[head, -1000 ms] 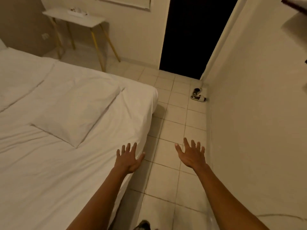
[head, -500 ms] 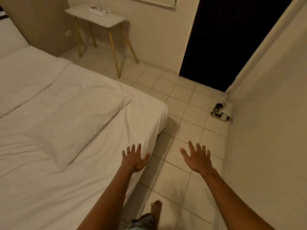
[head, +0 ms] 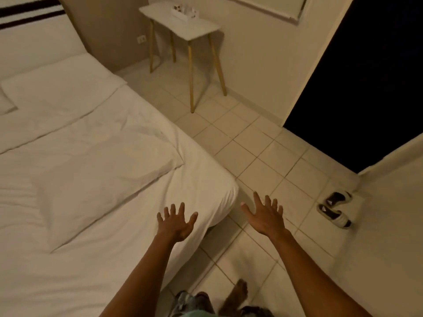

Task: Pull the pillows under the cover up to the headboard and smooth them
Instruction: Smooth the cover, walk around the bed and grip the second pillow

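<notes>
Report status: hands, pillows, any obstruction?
Left hand open over bed corner; right hand open over floor. Near pillow untouched, short of headboard. Nothing obstructing.

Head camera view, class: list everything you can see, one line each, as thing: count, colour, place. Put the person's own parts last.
Bed: one, white cover, fills the left side.
Pillow shapes under the cover: two, white; near pillow mid-bed, far pillow close to the headboard.
Headboard: one, white with dark stripes, top left.
Side table: one, white top, wooden legs, by the far wall.
Small box: one, white, on the table.
Wall socket: one, white, beside the table.
Slippers: one pair, black and white, on the floor by the right wall.
Doorway: one, dark, top right.
Floor tiles: pale cream.
Left hand: open, over the bed edge.
Right hand: open, over the floor.
Bare foot: one, bottom centre.
</notes>
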### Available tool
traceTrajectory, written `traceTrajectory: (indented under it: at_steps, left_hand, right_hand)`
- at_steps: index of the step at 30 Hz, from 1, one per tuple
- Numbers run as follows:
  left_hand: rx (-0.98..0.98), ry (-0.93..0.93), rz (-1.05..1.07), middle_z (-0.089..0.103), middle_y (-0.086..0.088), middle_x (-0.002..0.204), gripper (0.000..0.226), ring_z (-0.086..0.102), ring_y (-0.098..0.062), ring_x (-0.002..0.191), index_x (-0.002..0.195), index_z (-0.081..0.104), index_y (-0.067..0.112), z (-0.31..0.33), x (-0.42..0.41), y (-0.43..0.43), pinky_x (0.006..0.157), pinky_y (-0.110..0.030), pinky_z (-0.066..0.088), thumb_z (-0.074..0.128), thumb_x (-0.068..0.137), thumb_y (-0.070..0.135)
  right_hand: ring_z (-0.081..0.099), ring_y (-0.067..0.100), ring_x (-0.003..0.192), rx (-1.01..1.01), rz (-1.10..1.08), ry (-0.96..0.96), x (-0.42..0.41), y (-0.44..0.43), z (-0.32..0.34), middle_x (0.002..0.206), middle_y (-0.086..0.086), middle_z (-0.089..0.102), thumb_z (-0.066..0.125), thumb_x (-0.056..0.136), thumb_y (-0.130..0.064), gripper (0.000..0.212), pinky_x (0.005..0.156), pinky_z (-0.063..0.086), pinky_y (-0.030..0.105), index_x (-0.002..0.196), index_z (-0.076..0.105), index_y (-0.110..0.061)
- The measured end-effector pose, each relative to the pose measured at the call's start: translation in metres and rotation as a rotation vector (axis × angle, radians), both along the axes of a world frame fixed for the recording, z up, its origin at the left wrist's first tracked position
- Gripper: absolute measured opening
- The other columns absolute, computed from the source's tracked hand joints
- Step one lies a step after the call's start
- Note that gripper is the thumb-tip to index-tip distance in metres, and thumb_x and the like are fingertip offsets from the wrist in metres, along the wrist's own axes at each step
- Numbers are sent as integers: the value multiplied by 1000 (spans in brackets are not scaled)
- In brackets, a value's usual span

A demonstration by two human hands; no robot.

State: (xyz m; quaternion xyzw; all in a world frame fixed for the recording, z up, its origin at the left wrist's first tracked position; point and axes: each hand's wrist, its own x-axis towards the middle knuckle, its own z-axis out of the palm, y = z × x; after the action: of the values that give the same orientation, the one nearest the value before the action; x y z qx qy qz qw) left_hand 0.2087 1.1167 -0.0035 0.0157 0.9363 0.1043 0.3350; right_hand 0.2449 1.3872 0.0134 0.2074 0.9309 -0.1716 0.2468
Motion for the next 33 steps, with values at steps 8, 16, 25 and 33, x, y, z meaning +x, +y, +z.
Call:
traceTrajectory:
  at_steps: [8, 16, 25, 33]
  left_hand:
    - [99, -50, 278, -3, -10, 169, 77, -4, -32, 155, 161, -1, 26, -8, -96, 89, 125, -54, -2, 13, 98, 68]
    - [132, -22, 481, 0, -11, 169, 77, -1, -33, 156, 161, 2, 23, -13, -243, 134, 125, -53, 0, 16, 99, 67]
    - [137, 26, 807, 4, -11, 169, 76, 3, -33, 155, 161, 6, 24, -16, -359, 150, 124, -53, 3, 18, 99, 66]
    - [182, 43, 1250, 4, -11, 169, 74, 2, -31, 156, 161, 7, 24, -12, -414, 183, 125, -52, 2, 14, 100, 66]
  right_hand:
    - [-2, 36, 155, 0, 273, -5, -165, 80, 1, 168, 15, 4, 21, 96, -71, 79, 123, -1, 55, 161, 5, -29]
    - [-3, 35, 155, 21, 399, 4, -349, 130, -4, 168, 15, 5, 21, 93, -76, 83, 123, -3, 56, 161, 7, -29]
    - [-2, 35, 155, 7, 722, 26, -546, 119, -1, 168, 15, 7, 21, 93, -77, 84, 123, -2, 56, 161, 9, -29]
    - [2, 35, 155, 29, 1116, -56, -681, 93, 2, 167, 14, 11, 26, 93, -76, 83, 123, 2, 54, 160, 13, -29]
